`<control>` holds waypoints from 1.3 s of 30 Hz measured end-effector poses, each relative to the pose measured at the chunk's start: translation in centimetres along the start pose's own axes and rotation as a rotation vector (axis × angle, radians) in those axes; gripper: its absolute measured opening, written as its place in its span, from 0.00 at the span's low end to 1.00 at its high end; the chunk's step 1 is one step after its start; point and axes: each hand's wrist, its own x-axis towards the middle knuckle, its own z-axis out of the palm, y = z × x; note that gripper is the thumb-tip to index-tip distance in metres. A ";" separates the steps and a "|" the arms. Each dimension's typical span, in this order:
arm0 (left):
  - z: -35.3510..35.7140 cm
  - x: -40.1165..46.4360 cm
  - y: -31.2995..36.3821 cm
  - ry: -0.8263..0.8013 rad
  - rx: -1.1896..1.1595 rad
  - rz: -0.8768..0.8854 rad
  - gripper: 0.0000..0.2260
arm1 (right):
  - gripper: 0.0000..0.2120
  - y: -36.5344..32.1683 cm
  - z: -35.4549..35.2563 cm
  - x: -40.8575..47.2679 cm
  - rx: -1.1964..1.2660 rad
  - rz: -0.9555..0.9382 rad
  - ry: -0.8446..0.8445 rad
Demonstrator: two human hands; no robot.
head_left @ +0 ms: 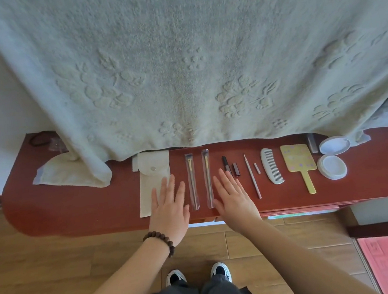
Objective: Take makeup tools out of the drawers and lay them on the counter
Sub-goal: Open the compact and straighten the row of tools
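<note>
1. Two flat hands: your left hand, with the brown bead bracelet at its wrist, and your right hand lie palm-down with straight fingers, grasping nothing, on the red-brown wooden counter.
2. Landmark: two slim brushes in clear sleeves lie parallel between your hands. Left of them sits the white fabric pouch with a snap, partly under your left fingers.
3. Right of the brushes, in order: dark lipstick tube and cap, thin pink pencil with its cap, white plastic comb, yellow hand mirror, open round white compact.
4. Behind the brushes hangs the pale embossed towel.
5. Risk: sliding either hand sideways would likely roll the sleeved brushes or lipstick out of line or off the front edge; lift straight up instead.
6. Risk: snagging the towel hem could drag the row.
</note>
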 end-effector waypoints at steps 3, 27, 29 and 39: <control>0.2 -0.7 -2.0 -0.094 0.006 -0.129 0.30 | 0.28 0.1 0.2 -0.8 -0.006 0.042 -0.049; 0.6 -0.5 -0.6 -0.239 -0.048 -0.077 0.32 | 0.31 -0.1 0.4 -0.3 -0.021 0.169 -0.088; 0.7 -0.4 -0.3 -0.239 -0.038 -0.090 0.33 | 0.31 -0.3 0.7 -0.3 -0.011 0.167 -0.091; 0.8 -0.4 -0.1 -0.239 -0.033 -0.105 0.33 | 0.29 0.0 0.8 -0.6 0.091 0.116 -0.097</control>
